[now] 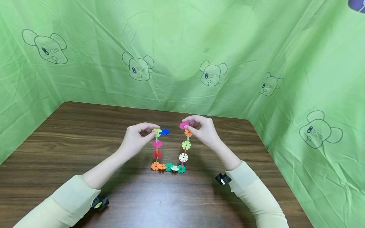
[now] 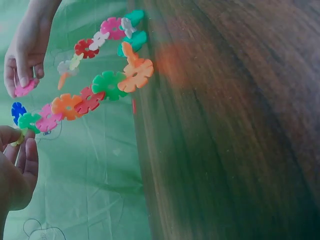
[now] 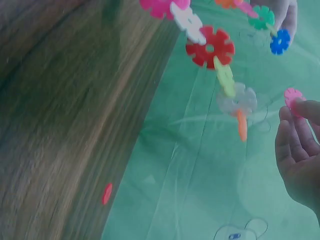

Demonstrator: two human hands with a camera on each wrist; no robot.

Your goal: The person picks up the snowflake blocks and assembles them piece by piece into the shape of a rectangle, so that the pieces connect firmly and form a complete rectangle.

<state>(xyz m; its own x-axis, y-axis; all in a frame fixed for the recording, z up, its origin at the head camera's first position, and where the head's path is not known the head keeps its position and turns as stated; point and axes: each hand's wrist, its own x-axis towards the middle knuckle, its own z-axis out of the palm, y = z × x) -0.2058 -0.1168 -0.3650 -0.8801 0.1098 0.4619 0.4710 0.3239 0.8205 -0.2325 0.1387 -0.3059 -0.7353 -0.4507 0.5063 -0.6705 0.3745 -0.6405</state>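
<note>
A U-shaped chain of colourful notched plastic snowflake discs spans the space between the hands. Orange, green and white discs, such as the green corner disc (image 1: 181, 169), form its bottom row, close over the table. My left hand (image 1: 139, 137) pinches a yellow-green disc (image 1: 156, 131) at the top of the left side; a blue disc (image 1: 164, 132) sticks out beside it. My right hand (image 1: 203, 129) holds a pink disc (image 3: 294, 98) between thumb and fingers. In the right wrist view that disc stands apart from the orange disc (image 3: 242, 125) ending the right side.
The brown wood-grain table (image 1: 85, 142) lies under both hands. A red disc (image 3: 107, 193) lies near its far edge. Green cloth (image 1: 176, 38) printed with bear heads hangs around the back and sides. Small black devices (image 1: 223, 179) sit at both cuffs.
</note>
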